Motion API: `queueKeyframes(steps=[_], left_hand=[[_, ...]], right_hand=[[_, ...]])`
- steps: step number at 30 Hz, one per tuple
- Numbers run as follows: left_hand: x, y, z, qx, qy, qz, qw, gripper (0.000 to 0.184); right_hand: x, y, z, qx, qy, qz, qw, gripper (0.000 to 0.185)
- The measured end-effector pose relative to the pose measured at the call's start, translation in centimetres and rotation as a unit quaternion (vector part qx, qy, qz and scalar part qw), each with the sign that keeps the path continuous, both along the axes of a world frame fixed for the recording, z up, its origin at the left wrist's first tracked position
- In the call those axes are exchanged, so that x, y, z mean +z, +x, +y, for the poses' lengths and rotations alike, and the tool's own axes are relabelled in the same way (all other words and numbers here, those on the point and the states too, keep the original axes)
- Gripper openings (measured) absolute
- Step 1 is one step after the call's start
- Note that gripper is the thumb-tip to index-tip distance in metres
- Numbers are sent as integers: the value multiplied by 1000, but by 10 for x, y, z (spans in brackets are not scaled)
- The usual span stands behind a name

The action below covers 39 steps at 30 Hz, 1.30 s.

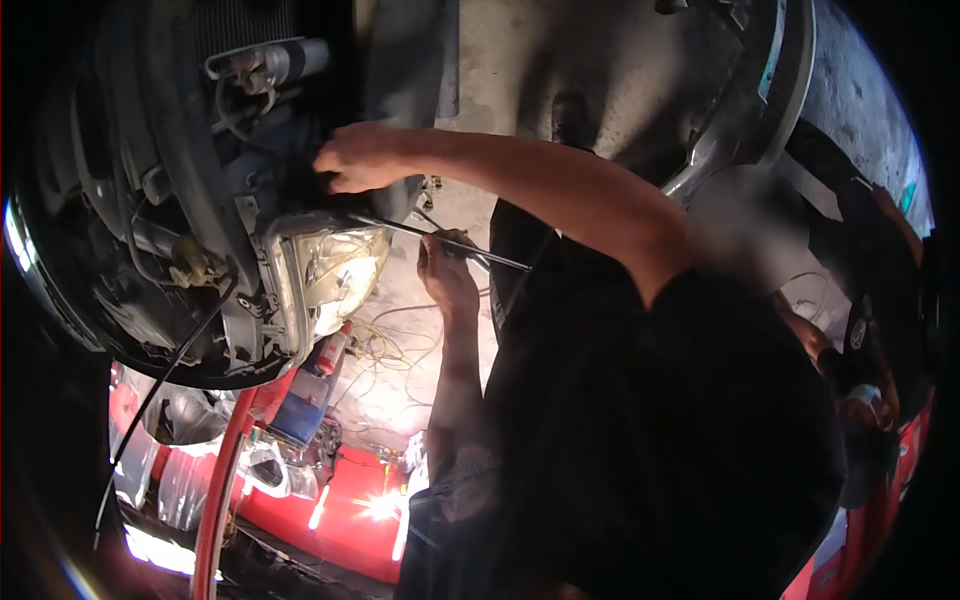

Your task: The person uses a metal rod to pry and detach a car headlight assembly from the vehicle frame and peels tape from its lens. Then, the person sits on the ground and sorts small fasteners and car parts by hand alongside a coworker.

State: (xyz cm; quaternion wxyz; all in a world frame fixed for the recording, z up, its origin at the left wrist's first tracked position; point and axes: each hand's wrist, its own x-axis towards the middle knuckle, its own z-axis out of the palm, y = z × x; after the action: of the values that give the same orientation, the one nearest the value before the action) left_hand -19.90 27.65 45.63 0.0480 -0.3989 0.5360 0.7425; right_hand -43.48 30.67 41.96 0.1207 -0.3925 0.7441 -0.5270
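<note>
A car's open front end fills the left side, with its uncovered headlight facing the floor gap. My right hand reaches across into the dark space above the headlight. Its fingers are curled, and what they hold is hidden in shadow. Below it, my left hand is closed around a long thin metal rod. The rod slants from the top edge of the headlight toward my dark clothing. A cylindrical metal part with a hose sits farther up in the front end.
A thin black prop rod stands at lower left, near a red post. Loose cables lie on the floor beside a red bottle and a blue box. Another person is at the right, near another car's bumper.
</note>
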Motion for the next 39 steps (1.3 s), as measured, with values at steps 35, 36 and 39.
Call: queueKeyframes(steps=[35,36,39], left_hand=[[-54,121,-180,11,153,10,988,43],[-56,123,-192,65,139,-3,988,34],[-40,114,-222,155,288,63,943,14]], right_hand=[[73,83,-22,-203,-203,-300,910,41],[79,79,-24,-185,-161,-355,902,43],[60,77,-43,-173,-142,-384,896,46]])
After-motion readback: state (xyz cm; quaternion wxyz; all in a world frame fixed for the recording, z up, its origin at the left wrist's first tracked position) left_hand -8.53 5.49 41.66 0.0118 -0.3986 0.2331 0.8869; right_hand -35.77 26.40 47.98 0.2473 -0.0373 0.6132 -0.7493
